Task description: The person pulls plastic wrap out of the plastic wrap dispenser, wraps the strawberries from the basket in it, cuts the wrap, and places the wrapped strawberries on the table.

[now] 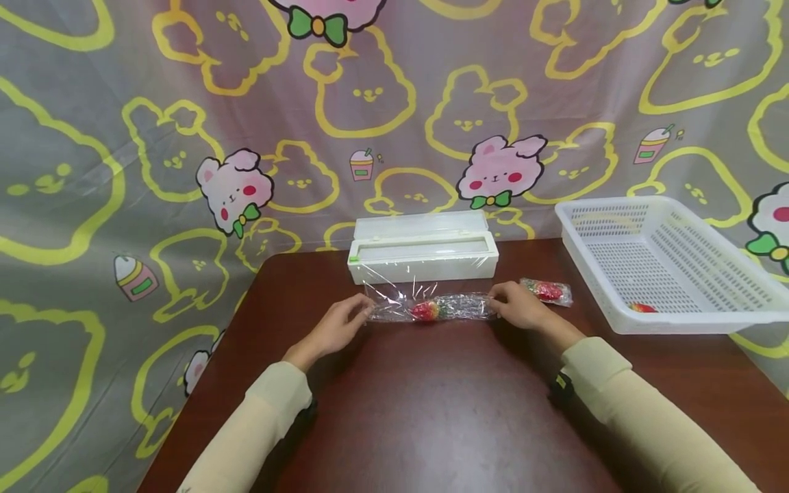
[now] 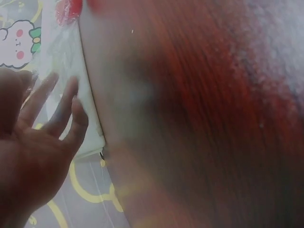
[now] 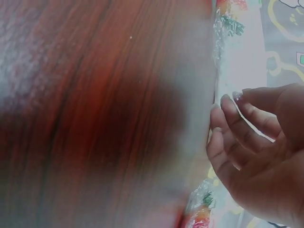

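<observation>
A red strawberry [image 1: 424, 311] with a green leafy end lies wrapped in a long strip of clear cling film [image 1: 465, 306], its leaves toward the right. My left hand [image 1: 337, 325] pinches the strip's left end between thumb and fingertips. At the other end, my right hand [image 1: 524, 306] pinches the film, thumb against index finger; the remaining fingers curve loosely in the right wrist view. Just behind the strip stands a white cling film dispenser box [image 1: 425, 268] with its lid raised, and some film spreads in front of it.
Beyond my right hand lies another film-wrapped strawberry [image 1: 548, 292]. A white perforated plastic basket [image 1: 696, 318] occupies the right side of the dark wooden table [image 1: 419, 404], with a strawberry [image 1: 642, 308] in its near corner. A cartoon-printed curtain [image 1: 394, 130] hangs behind.
</observation>
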Demonstrator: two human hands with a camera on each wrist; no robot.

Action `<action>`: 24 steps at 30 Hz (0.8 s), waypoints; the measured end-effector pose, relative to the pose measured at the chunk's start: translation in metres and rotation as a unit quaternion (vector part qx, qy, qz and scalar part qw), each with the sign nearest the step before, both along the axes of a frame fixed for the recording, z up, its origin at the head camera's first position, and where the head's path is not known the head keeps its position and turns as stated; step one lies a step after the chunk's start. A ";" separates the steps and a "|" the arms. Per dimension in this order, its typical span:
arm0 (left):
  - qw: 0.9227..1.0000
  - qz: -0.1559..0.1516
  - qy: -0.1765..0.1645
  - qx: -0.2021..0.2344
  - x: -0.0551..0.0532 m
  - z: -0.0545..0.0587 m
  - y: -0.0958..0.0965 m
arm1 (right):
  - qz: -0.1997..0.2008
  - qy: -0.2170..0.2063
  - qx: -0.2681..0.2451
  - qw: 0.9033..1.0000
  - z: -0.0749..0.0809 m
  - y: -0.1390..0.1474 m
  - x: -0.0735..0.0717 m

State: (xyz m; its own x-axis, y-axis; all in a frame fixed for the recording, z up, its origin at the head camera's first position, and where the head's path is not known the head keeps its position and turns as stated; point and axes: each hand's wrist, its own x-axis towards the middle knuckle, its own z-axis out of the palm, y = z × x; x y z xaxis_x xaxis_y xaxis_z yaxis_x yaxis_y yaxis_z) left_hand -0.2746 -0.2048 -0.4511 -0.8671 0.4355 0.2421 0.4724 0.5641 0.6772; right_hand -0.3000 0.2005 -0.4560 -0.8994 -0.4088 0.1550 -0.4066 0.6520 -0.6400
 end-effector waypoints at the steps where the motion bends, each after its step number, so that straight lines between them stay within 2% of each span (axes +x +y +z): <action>1: 1.000 -0.001 -0.015 0.007 0.000 0.000 0.000 | 0.001 -0.005 -0.009 1.000 0.000 0.000 -0.001; 3: 0.999 -0.003 -0.040 0.020 -0.002 -0.001 0.000 | -0.001 -0.026 -0.032 0.999 -0.002 0.001 -0.002; 6: 0.997 -0.004 -0.061 0.050 -0.005 -0.002 0.001 | -0.008 -0.085 -0.088 0.992 -0.004 0.003 -0.003; 8: 0.996 0.001 -0.060 0.070 -0.007 -0.003 0.001 | -0.013 -0.133 -0.138 0.981 -0.007 0.003 -0.004; 9: 0.995 0.003 -0.059 0.080 -0.006 0.000 0.003 | -0.017 -0.157 -0.159 0.975 -0.008 0.004 -0.004; 11: 0.995 0.017 -0.050 0.084 -0.008 -0.001 0.002 | -0.021 -0.196 -0.198 0.960 -0.010 0.004 -0.005; 13: 0.995 0.034 -0.049 0.083 -0.008 0.000 0.003 | -0.028 -0.227 -0.224 0.947 -0.011 0.005 -0.006; 15: 0.994 0.054 -0.056 0.078 -0.008 0.001 0.004 | -0.035 -0.244 -0.234 0.940 -0.011 0.005 -0.005; 16: 0.993 0.064 -0.058 0.074 -0.010 -0.003 0.003 | -0.038 -0.248 -0.238 0.938 -0.011 0.004 -0.005; 19: 0.991 0.088 -0.065 0.076 -0.008 0.000 0.005 | -0.038 -0.241 -0.238 0.940 -0.010 0.004 -0.005; 24: 0.987 0.124 -0.066 0.079 -0.009 0.001 0.008 | -0.037 -0.199 -0.229 0.952 -0.009 0.001 -0.005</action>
State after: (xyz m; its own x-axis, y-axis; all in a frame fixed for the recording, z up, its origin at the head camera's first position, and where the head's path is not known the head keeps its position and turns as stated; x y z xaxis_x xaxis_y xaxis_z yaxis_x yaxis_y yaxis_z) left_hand -0.2833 -0.1972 -0.4499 -0.9707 0.1719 0.1679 0.2350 0.5335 0.8125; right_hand -0.3046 0.2014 -0.4648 -0.9479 -0.3134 -0.0577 -0.0357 0.2845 -0.9580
